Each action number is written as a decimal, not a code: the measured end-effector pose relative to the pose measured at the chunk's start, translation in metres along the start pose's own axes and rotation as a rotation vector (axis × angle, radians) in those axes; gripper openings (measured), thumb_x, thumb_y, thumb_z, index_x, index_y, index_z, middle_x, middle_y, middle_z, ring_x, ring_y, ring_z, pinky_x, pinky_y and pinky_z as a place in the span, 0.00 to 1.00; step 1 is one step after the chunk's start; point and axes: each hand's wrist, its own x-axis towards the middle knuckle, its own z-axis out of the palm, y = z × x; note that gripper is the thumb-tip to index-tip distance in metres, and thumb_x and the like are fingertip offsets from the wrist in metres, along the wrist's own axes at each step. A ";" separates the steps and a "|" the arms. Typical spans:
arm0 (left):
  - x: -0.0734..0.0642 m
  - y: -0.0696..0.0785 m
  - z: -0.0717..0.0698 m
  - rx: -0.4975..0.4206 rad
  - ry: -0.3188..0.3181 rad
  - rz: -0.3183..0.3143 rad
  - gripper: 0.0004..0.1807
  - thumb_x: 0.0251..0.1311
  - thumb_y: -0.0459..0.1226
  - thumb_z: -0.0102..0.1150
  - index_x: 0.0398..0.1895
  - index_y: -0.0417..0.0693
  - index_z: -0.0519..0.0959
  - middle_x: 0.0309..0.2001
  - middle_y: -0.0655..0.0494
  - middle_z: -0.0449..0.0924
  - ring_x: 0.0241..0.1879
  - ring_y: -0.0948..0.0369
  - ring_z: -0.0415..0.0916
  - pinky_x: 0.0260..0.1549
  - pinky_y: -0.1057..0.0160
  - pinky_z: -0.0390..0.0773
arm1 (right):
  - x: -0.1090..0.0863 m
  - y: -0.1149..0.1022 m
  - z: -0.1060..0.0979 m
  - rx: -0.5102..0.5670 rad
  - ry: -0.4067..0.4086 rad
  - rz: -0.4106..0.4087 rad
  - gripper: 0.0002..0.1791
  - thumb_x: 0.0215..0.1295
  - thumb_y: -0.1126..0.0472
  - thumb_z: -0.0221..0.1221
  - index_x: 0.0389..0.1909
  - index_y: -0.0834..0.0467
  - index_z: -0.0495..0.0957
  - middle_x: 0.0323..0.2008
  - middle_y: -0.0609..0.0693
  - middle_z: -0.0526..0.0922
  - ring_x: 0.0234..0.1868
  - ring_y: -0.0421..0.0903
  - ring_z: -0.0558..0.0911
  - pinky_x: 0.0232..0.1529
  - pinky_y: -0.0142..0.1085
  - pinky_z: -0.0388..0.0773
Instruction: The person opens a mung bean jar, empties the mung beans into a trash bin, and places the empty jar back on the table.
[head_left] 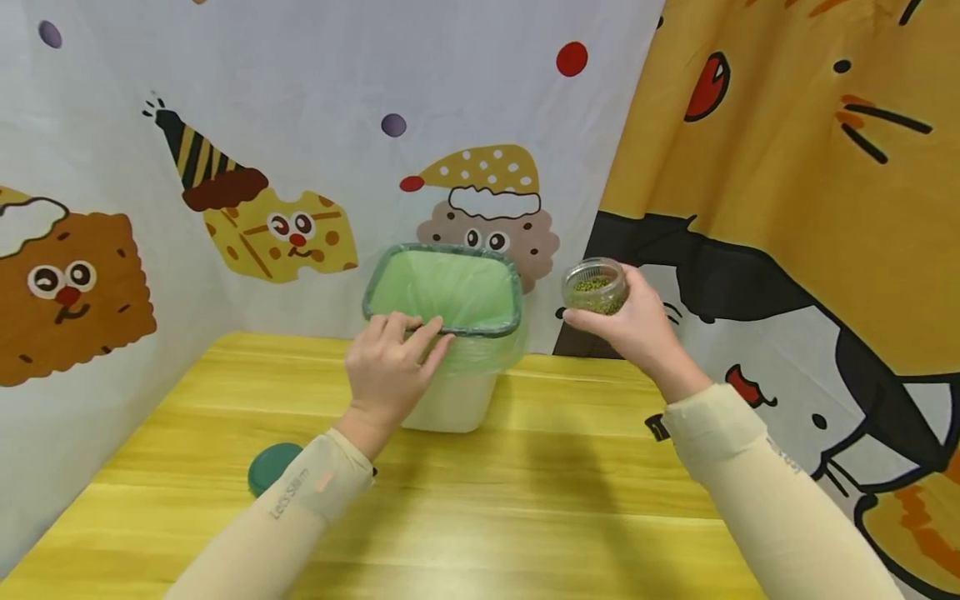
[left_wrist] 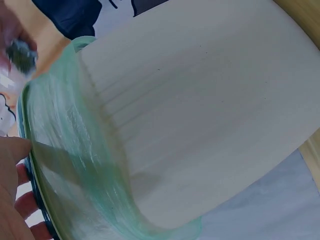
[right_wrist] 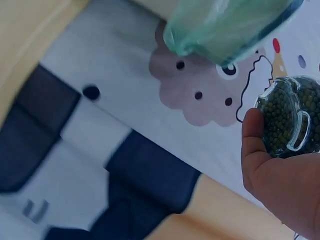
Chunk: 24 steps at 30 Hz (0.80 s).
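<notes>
My left hand [head_left: 392,364] holds the near rim of a white trash bin [head_left: 450,404]. In the left wrist view its thumb [left_wrist: 17,148] lies outside the rim and the fingers reach over it. A translucent green bag [head_left: 480,354] lines the bin and folds down over its outside, under a dark green rim ring [head_left: 517,304]. To the right of the bin, my right hand [head_left: 637,321] grips a small clear jar [head_left: 596,286] raised above the table. Small green beans [right_wrist: 277,120], like mung beans, are inside, and no lid is on the jar.
A round dark green lid [head_left: 273,468] lies on the yellow wood-grain table [head_left: 480,517], partly behind my left forearm. Behind the bin hangs a printed cartoon cloth [head_left: 300,100], which continues along the right side.
</notes>
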 end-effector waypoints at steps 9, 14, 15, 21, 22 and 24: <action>0.002 0.000 -0.002 -0.019 -0.005 -0.010 0.12 0.62 0.50 0.76 0.44 0.57 0.94 0.36 0.52 0.87 0.33 0.52 0.82 0.30 0.55 0.84 | 0.055 -0.050 0.002 -0.194 -0.050 -0.096 0.55 0.60 0.45 0.76 0.81 0.59 0.57 0.71 0.60 0.72 0.66 0.59 0.77 0.63 0.58 0.80; 0.004 0.000 -0.001 -0.016 -0.003 0.000 0.13 0.62 0.50 0.77 0.44 0.56 0.94 0.36 0.52 0.87 0.32 0.52 0.82 0.31 0.56 0.84 | 0.073 -0.066 0.013 -0.269 -0.074 -0.136 0.55 0.59 0.49 0.76 0.81 0.59 0.56 0.69 0.61 0.75 0.66 0.59 0.80 0.63 0.57 0.82; 0.004 0.000 -0.001 -0.016 -0.003 0.001 0.13 0.62 0.50 0.77 0.44 0.56 0.94 0.36 0.52 0.87 0.32 0.52 0.82 0.31 0.56 0.84 | 0.076 -0.069 0.015 -0.279 -0.082 -0.137 0.56 0.59 0.50 0.76 0.82 0.59 0.56 0.70 0.60 0.75 0.66 0.59 0.80 0.63 0.56 0.82; 0.003 0.001 -0.002 -0.019 -0.023 0.000 0.13 0.62 0.51 0.77 0.44 0.56 0.94 0.36 0.53 0.87 0.33 0.53 0.82 0.31 0.56 0.83 | 0.087 -0.080 0.029 -0.321 -0.138 -0.132 0.55 0.60 0.54 0.75 0.83 0.58 0.55 0.71 0.60 0.72 0.67 0.60 0.78 0.64 0.56 0.83; 0.002 0.001 -0.003 -0.018 -0.030 -0.001 0.13 0.62 0.51 0.77 0.44 0.57 0.94 0.36 0.53 0.87 0.33 0.53 0.82 0.32 0.56 0.83 | 0.087 -0.081 0.031 -0.330 -0.148 -0.133 0.55 0.61 0.54 0.75 0.83 0.58 0.54 0.72 0.60 0.72 0.68 0.60 0.78 0.64 0.56 0.82; 0.001 0.001 -0.004 -0.016 -0.041 -0.001 0.13 0.63 0.51 0.76 0.44 0.57 0.94 0.37 0.53 0.88 0.34 0.53 0.82 0.32 0.57 0.83 | 0.087 -0.084 0.035 -0.349 -0.167 -0.143 0.55 0.61 0.55 0.76 0.83 0.58 0.54 0.74 0.60 0.70 0.70 0.60 0.76 0.65 0.56 0.82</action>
